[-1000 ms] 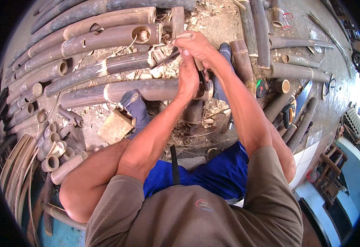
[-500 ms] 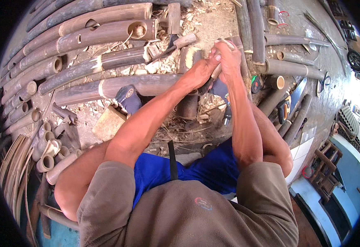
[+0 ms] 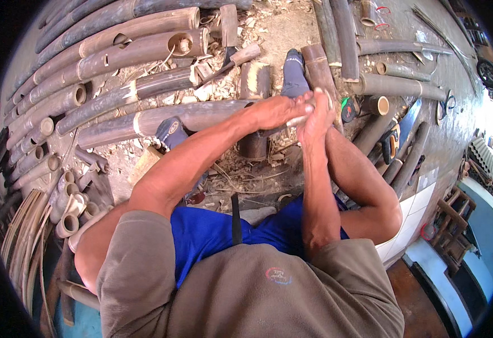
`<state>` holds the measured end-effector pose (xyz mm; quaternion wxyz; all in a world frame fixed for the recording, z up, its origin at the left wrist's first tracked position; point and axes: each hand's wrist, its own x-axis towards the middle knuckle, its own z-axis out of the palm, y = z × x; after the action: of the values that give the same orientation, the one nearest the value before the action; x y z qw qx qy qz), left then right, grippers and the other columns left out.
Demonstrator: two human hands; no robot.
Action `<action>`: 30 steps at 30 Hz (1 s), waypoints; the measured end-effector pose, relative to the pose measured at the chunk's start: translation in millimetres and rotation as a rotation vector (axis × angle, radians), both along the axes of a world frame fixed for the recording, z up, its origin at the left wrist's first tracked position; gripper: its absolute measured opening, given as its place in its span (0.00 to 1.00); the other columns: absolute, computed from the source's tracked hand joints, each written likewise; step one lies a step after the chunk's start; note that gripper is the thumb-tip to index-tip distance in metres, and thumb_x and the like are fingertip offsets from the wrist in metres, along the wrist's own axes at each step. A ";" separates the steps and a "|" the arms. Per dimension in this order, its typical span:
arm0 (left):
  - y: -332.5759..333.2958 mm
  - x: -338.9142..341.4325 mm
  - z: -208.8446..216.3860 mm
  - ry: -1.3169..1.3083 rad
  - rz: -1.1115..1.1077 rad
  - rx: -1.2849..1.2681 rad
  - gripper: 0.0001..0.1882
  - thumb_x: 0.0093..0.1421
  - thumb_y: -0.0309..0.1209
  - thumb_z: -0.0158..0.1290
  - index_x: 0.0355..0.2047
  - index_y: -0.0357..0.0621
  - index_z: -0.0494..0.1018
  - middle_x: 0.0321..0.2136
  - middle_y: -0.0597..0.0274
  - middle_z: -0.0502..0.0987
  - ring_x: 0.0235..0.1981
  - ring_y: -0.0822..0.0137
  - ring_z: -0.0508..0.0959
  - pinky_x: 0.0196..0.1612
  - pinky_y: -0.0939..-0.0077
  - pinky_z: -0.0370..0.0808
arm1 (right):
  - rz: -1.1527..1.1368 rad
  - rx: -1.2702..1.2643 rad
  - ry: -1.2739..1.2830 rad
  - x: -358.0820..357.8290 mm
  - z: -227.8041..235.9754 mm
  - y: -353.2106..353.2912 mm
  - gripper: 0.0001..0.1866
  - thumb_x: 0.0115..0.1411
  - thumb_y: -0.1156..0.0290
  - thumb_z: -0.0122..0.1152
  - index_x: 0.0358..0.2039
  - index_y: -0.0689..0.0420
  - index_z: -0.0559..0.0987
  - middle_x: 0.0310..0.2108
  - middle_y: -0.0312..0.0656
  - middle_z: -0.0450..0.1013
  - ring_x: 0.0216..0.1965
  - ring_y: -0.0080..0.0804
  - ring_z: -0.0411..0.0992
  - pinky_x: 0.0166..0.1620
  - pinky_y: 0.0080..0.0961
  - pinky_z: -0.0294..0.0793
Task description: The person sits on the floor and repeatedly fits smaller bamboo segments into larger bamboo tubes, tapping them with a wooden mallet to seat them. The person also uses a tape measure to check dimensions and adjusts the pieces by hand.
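My left hand and my right hand are closed together in front of me, on the pale handle of a bladed hand tool. Its dark blade points left over a short bamboo piece and is partly hidden by my left forearm. Beyond that forearm, a brown bamboo surface bears a pale, shaved patch. A long bamboo pole lies crosswise beside it. An adze-like tool with a wooden handle rests just past the pole.
Several bamboo poles with cut openings lie at the far left. My shod feet are among pale shavings. On the right lie a handsaw, a tape measure and more bamboo. Split strips stand at the near left.
Both hands have come down toward me, with the tool now lying flatter. My right foot and a bamboo piece beyond the hands have come into view.
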<state>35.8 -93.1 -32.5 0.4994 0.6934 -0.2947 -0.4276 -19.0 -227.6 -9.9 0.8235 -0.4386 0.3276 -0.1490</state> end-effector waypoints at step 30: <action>68.4 -67.4 -9.1 -0.042 1.220 -0.122 0.35 0.75 0.57 0.28 0.55 0.35 0.67 0.43 0.57 0.73 0.45 0.66 0.71 0.47 0.67 0.67 | 1.039 -0.741 -0.028 79.4 41.9 124.9 0.24 0.55 0.60 0.69 0.46 0.66 0.79 0.32 0.48 0.82 0.34 0.34 0.81 0.42 0.33 0.80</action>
<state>-31.6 -24.7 -41.6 0.6870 0.7157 0.1217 -0.0332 60.4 -102.8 32.0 0.5860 -0.7941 -0.0119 0.1607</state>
